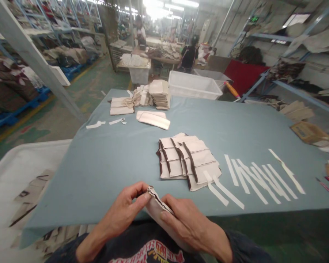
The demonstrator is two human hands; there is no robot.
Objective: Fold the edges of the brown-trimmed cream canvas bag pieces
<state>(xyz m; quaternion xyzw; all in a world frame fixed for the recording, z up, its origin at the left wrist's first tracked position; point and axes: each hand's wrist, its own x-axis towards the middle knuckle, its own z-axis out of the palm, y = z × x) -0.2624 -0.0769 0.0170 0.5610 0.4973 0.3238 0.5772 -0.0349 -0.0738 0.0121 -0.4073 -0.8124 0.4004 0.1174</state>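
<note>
A cream fabric piece (159,210) with a dark-lined edge is held between both hands at the table's front edge. My left hand (126,204) pinches its upper left corner between thumb and fingers. Around its right side wraps my right hand (185,219), thumb on the near face. Just beyond lies a fanned pile of cream pieces with dark brown edges (199,159). White strips (248,175) are spread on the table to the right, and two more touch the pile's near corner.
The blue-green table (112,157) bears folded cream stacks (159,91) and flat oval pieces (153,119) farther back. Red-handled snips (324,185) lie far right. A white bin with fabric (52,146) stands left. Beyond are a clear plastic bin (194,86) and a person (189,56).
</note>
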